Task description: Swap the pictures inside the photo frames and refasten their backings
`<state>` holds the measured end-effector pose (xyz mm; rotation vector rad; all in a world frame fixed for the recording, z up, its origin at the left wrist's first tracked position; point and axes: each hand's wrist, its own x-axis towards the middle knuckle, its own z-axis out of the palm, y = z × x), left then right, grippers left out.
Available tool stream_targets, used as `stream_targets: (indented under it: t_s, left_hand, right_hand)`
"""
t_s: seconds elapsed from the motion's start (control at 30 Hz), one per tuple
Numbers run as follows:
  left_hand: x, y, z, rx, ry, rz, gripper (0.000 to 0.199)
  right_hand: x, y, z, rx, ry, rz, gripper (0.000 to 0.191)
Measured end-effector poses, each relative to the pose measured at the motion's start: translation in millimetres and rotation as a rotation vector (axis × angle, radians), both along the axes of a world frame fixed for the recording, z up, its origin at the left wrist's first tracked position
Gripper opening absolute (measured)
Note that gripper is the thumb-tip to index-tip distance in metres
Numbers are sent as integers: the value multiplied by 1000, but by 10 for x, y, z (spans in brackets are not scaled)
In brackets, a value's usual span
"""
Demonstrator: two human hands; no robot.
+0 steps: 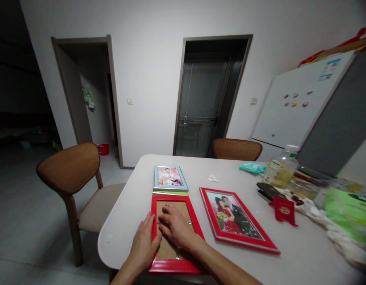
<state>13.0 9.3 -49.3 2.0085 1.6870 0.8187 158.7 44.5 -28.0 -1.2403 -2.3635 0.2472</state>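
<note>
A red picture frame [197, 228] lies face down on the white table, its brown backing board [165, 253] and small metal clips [177, 254] showing. Along the frame's left edge rests my left hand [143, 243], fingers stretched out and thumb over the rim. My right hand [178, 227] lies on the backing board, fingers apart and slightly bent, their tips touching its upper part. To the right, a second red frame [214, 229] faces up with a photo of a couple. Just beyond the face-down frame sits a light blue frame [155, 178] on a green-edged one [171, 193].
On the table's right are a plastic bottle [279, 168], a dark wallet-like item [270, 191], a red packet [284, 211], a teal packet [252, 168] and a green bag [347, 209]. Chairs stand at the left [71, 166] and far side [238, 149].
</note>
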Motion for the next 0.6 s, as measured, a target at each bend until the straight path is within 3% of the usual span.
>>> stream_targets:
  t_s: [0.13, 0.43, 0.6]
  left_hand:
    - [10, 3, 16, 1, 31, -5, 53]
    - [1, -12, 46, -15, 42, -5, 54]
    - [-9, -9, 27, -16, 24, -1, 55]
  right_hand:
    - [11, -24, 13, -8, 4, 86, 17]
    - [-138, 106, -31, -27, 14, -169, 13]
    - [-2, 29, -3, -50, 56, -124, 14]
